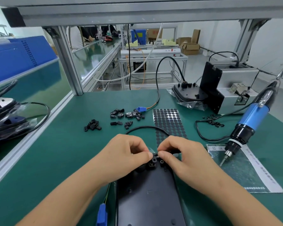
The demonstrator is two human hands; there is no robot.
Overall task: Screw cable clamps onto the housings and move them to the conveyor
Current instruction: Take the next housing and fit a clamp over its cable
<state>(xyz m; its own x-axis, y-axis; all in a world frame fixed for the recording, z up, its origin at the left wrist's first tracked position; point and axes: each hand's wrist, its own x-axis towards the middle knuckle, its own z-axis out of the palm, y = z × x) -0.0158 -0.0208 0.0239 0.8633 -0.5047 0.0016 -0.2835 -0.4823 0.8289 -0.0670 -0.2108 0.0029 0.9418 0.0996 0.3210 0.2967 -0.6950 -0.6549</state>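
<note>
We see both hands over the black housing [149,193], which lies on the green table [64,152] right in front of us. Left hand [126,154] and right hand [181,154] meet at its far end, fingers curled, pinching the black cable [144,127] at the thumbs; whether a clamp sits between them we cannot tell. Loose cable clamps [126,115] lie scattered beyond. Electric screwdriver [250,121] hangs at right, tip near a printed sheet [252,173]. Second housing [189,95] sits far right by the screw feeder [232,88].
</note>
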